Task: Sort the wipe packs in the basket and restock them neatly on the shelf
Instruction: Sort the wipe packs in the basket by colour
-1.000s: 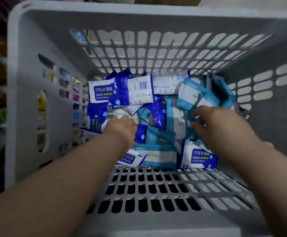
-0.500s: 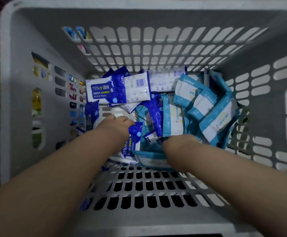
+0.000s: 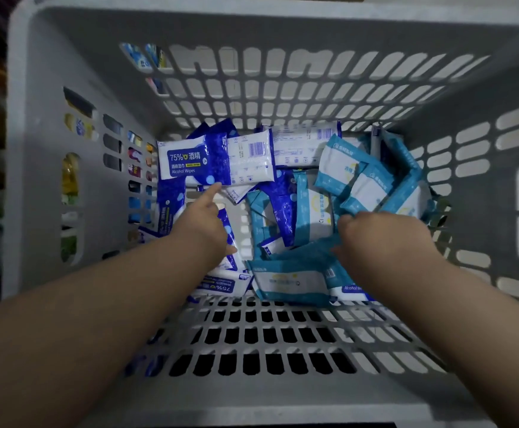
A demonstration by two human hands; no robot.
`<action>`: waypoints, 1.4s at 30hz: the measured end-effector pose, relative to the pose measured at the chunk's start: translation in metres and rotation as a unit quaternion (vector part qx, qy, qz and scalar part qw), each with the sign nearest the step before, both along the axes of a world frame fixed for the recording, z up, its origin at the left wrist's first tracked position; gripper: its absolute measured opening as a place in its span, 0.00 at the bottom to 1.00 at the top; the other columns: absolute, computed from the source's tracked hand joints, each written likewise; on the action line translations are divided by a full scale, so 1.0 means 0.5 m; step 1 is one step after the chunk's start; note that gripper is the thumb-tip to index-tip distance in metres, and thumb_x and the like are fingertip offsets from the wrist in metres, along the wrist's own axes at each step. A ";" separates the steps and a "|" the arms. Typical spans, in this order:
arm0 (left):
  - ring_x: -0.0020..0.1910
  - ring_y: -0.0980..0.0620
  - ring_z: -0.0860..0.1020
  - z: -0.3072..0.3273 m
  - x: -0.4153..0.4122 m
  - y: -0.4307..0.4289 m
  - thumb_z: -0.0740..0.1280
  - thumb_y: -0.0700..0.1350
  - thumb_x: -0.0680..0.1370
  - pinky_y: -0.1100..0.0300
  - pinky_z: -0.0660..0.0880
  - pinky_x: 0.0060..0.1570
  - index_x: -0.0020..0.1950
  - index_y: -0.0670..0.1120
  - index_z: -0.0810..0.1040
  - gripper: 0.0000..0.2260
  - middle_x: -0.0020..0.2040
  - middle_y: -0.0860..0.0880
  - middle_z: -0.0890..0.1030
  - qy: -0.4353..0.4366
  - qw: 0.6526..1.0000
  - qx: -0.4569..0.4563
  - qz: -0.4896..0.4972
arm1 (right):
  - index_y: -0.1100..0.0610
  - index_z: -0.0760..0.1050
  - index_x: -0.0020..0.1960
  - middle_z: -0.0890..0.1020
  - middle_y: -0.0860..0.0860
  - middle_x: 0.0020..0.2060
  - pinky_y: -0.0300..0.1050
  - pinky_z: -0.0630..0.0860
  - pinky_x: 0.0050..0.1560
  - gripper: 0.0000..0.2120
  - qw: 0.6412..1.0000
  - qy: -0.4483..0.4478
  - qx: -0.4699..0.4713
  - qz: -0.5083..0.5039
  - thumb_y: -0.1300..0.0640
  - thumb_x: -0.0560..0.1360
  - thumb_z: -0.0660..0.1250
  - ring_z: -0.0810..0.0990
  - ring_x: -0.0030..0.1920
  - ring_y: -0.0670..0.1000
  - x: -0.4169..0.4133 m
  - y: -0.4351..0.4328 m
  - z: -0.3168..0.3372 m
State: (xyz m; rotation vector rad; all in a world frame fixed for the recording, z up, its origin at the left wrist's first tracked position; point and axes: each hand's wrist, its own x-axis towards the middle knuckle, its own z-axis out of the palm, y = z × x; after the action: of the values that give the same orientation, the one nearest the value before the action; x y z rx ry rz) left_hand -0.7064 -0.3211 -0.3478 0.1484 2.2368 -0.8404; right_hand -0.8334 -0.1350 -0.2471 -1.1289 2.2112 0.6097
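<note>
Basket [image 3: 51,88]: grey plastic with slotted walls. All the wipe packs lie in its bottom; none is on the shelf yet, and the shelf is not in view.
Dark blue packs [image 3: 187,162]: mostly on the left side. One lies face up with its label readable, and one just beside it shows its barcode [image 3: 250,157].
Left hand [image 3: 202,223]: deep in the basket, forefinger stretched out straight, its tip at the lower edge of the face-up dark blue pack. It grips nothing that I can see. Another dark blue pack lies under the palm.
Middle: a stray dark blue pack [image 3: 278,193] is wedged among the light ones.
Light blue packs [image 3: 372,183]: heaped on the right, tilted and overlapping. One flat pack [image 3: 289,281] lies by the near wall.
Right hand [image 3: 385,239]: knuckles up, fingers curled down into the light blue heap. Whether they pinch a pack is hidden.
Step in hand: likely parting the two kinds, dark to the left, light to the right.
Doing it well: take whole packs by the edges and lift rather than drag. Turn labels one way and stack them flat so each pile carries neatly to the shelf.
Watch for: strays, such as the dark blue corner [image 3: 352,288] by the right wrist. The slick wrappers probably slide.
</note>
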 end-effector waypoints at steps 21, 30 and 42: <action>0.42 0.45 0.74 0.042 -0.088 0.031 0.61 0.50 0.80 0.56 0.71 0.43 0.43 0.44 0.72 0.11 0.39 0.46 0.74 0.210 0.620 0.388 0.649 | 0.51 0.65 0.67 0.75 0.51 0.55 0.46 0.67 0.42 0.20 0.991 -0.100 -0.070 -0.059 0.42 0.80 0.54 0.74 0.56 0.54 -0.006 0.067 -0.023; 0.46 0.48 0.79 0.195 -0.068 0.043 0.61 0.54 0.79 0.45 0.78 0.49 0.44 0.54 0.74 0.07 0.46 0.50 0.80 0.309 0.539 0.480 0.620 | 0.50 0.66 0.66 0.75 0.50 0.55 0.46 0.68 0.42 0.20 0.983 -0.092 -0.128 -0.095 0.41 0.79 0.54 0.75 0.56 0.54 -0.041 0.085 0.003; 0.44 0.46 0.81 0.154 -0.239 0.194 0.58 0.47 0.82 0.49 0.79 0.52 0.57 0.42 0.75 0.11 0.48 0.43 0.79 0.019 0.524 0.589 0.614 | 0.48 0.71 0.53 0.79 0.47 0.48 0.44 0.68 0.37 0.14 0.959 0.013 -0.230 -0.165 0.42 0.79 0.52 0.78 0.47 0.53 -0.057 0.145 0.035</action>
State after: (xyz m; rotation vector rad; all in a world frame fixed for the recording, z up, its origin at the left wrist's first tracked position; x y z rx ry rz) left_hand -0.8256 -0.2240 -0.2708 -0.7676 1.7963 1.4681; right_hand -0.8620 -0.0624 -0.2295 -0.9270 2.5630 -0.0384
